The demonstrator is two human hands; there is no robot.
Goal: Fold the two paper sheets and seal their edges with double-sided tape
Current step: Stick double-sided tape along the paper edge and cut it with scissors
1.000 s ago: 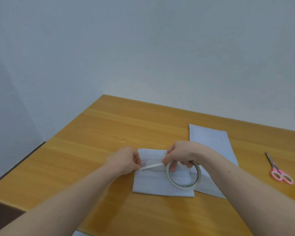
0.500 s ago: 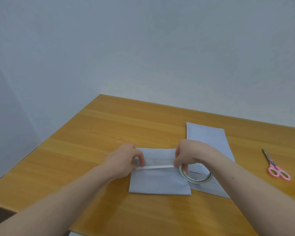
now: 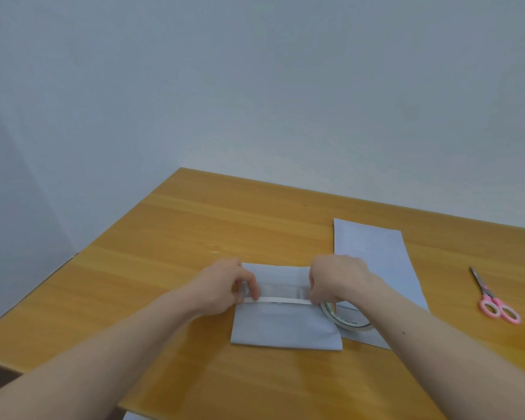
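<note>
A folded white paper sheet [image 3: 285, 325] lies on the wooden table in front of me. A white strip of double-sided tape [image 3: 281, 300] stretches across it from left to right. My left hand [image 3: 225, 286] pinches the strip's free end at the sheet's left edge. My right hand [image 3: 337, 280] grips the tape roll [image 3: 346, 324] at the sheet's right edge, the roll resting low on the paper. A second, longer white sheet [image 3: 373, 253] lies behind and to the right, partly under my right forearm.
Pink-handled scissors [image 3: 494, 301] lie on the table [image 3: 194, 225] at the right. The table's left edge runs close to a pale wall. A corner of white paper [image 3: 134, 416] shows at the bottom of the view.
My right hand pulled the roll to the right, lengthening the tape strip across the folded sheet, and lowered the roll onto the paper. My left hand stayed at the left edge.
</note>
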